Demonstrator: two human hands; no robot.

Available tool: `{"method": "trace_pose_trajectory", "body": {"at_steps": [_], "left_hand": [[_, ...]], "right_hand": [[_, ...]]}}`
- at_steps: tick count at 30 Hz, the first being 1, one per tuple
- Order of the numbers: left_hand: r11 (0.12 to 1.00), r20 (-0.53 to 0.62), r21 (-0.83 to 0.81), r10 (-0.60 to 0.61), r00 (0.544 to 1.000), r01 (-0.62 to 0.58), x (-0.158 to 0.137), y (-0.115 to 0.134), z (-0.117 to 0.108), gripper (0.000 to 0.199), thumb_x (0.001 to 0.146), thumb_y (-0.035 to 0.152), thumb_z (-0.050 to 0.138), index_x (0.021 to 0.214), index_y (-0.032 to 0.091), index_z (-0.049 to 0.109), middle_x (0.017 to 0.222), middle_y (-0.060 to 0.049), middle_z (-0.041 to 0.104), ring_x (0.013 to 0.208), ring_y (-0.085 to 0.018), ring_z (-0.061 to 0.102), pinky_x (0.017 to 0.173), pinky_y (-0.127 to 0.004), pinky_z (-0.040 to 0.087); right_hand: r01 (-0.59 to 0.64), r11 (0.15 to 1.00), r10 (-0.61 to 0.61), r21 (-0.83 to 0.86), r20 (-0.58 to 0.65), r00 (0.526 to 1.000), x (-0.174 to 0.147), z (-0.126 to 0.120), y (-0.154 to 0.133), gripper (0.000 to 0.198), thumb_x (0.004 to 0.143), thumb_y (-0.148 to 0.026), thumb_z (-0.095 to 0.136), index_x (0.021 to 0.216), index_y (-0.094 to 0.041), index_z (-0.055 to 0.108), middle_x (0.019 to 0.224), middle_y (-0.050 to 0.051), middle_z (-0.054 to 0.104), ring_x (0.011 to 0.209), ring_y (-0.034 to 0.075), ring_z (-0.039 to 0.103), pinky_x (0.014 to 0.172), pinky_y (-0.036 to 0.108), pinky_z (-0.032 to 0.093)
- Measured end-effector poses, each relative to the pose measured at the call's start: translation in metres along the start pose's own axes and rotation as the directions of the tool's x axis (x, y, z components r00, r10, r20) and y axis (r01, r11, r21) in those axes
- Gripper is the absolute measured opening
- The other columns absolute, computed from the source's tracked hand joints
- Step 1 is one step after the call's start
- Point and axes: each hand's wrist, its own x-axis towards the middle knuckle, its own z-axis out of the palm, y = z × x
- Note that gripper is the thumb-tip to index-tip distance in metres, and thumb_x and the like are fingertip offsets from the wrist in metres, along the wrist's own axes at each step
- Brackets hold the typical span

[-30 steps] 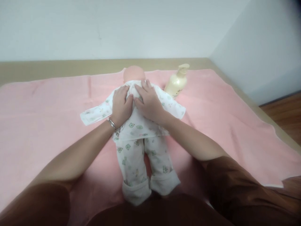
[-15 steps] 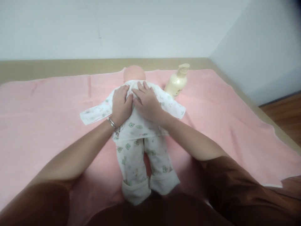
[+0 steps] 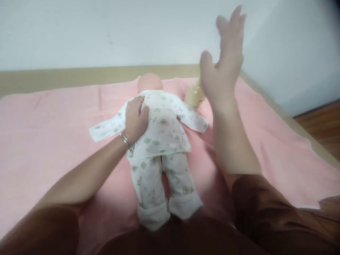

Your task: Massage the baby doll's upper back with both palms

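Observation:
A baby doll (image 3: 164,124) lies with its back of the head toward me, dressed in a white patterned top and matching trousers with turned-up cuffs. Flat on the left side of its upper back rests my left hand (image 3: 136,117), fingers extended, a silver bracelet at the wrist. My right hand (image 3: 224,65) is raised in the air to the right of the doll, fingers stretched and thumb apart, holding nothing. Behind it, partly hidden, is a cream pump bottle (image 3: 194,95) beside the doll's right-hand sleeve; its pump top is covered by my hand.
A pink cloth (image 3: 53,131) spreads under the doll over a tan surface (image 3: 79,78). Pale walls (image 3: 66,32) rise behind and to the right. Wooden flooring (image 3: 321,124) shows at the right edge.
My right hand has lifted off the doll's back and swung up and to the right, in front of the bottle. My left hand has stayed on the doll.

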Motion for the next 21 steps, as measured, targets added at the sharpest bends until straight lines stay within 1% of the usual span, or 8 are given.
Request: {"method": "trace_pose_trajectory", "body": {"at_steps": [3,6,8,10,11,13,15,21], "left_hand": [[1.000,0.008,0.006,-0.001,1.000,0.001,0.000,0.002,-0.001,0.038,0.090,0.032,0.039,0.117,0.023,0.064,0.130,-0.008,0.068,0.124,-0.028,0.058,0.117,-0.049,0.043],[1.000,0.009,-0.003,-0.007,1.000,0.007,0.000,0.005,-0.002,0.036,0.090,0.032,0.039,0.116,0.024,0.064,0.129,-0.007,0.068,0.124,-0.028,0.058,0.117,-0.048,0.043],[1.000,0.010,-0.007,-0.008,1.000,0.008,-0.001,0.006,-0.003,0.036,0.090,0.031,0.039,0.115,0.024,0.064,0.129,-0.007,0.068,0.125,-0.027,0.058,0.117,-0.048,0.044],[1.000,0.008,-0.010,-0.016,1.000,0.016,-0.001,0.006,-0.004,0.038,0.090,0.032,0.041,0.120,0.024,0.063,0.133,-0.007,0.067,0.127,-0.027,0.058,0.118,-0.049,0.044],[1.000,0.008,-0.012,-0.024,1.000,0.024,-0.001,0.006,-0.005,0.040,0.090,0.032,0.042,0.123,0.024,0.063,0.135,-0.008,0.066,0.129,-0.027,0.057,0.120,-0.049,0.043],[0.999,0.020,-0.019,-0.047,0.999,0.048,-0.001,0.005,-0.006,0.045,0.091,0.033,0.045,0.132,0.023,0.059,0.141,-0.009,0.063,0.135,-0.028,0.054,0.123,-0.050,0.041],[0.997,0.039,-0.019,-0.069,0.997,0.070,0.000,0.005,-0.007,0.048,0.091,0.033,0.048,0.138,0.023,0.055,0.147,-0.011,0.058,0.142,-0.032,0.050,0.127,-0.055,0.038],[0.994,0.068,-0.099,-0.045,0.997,0.051,-0.006,0.025,-0.003,0.067,0.087,0.035,0.063,0.150,0.029,0.042,0.165,-0.009,0.036,0.162,-0.039,0.013,0.134,-0.066,0.010]], "right_hand": [[-0.111,0.993,0.107,-0.031,-0.103,0.989,0.005,-0.001,0.028,0.067,0.096,-0.035,0.050,0.160,-0.026,0.033,0.174,0.002,0.015,0.163,0.041,0.000,0.132,0.068,0.003],[-0.111,0.992,0.107,-0.053,-0.067,0.992,0.010,0.016,0.053,0.059,0.098,-0.052,0.052,0.148,-0.021,0.053,0.169,0.013,0.031,0.160,0.046,0.016,0.127,0.073,0.004],[-0.103,0.990,0.104,-0.094,-0.002,0.995,0.012,0.029,0.062,0.060,0.099,-0.061,0.040,0.125,-0.015,0.068,0.153,0.017,0.054,0.153,0.043,0.035,0.122,0.070,0.020],[-0.124,0.988,0.132,-0.088,0.085,0.988,0.013,0.036,0.063,0.065,0.100,-0.061,0.025,0.094,-0.016,0.072,0.118,0.013,0.074,0.132,0.034,0.059,0.109,0.058,0.043],[-0.151,0.986,0.158,-0.064,0.120,0.980,0.013,0.037,0.061,0.063,0.100,-0.059,0.024,0.080,-0.018,0.068,0.097,0.010,0.076,0.117,0.028,0.067,0.099,0.050,0.050],[-0.232,0.973,0.231,-0.013,0.164,0.959,0.012,0.035,0.053,0.050,0.099,-0.050,0.034,0.062,-0.022,0.053,0.068,0.005,0.064,0.087,0.020,0.068,0.081,0.039,0.055],[-0.300,0.954,0.293,0.004,0.189,0.937,0.011,0.030,0.046,0.040,0.095,-0.039,0.044,0.058,-0.023,0.040,0.058,0.001,0.049,0.071,0.017,0.060,0.073,0.036,0.053],[-0.380,0.925,0.370,0.009,0.213,0.904,0.013,0.024,0.034,0.030,0.090,-0.029,0.044,0.064,-0.023,0.031,0.058,-0.001,0.033,0.062,0.014,0.042,0.069,0.031,0.042]]}}
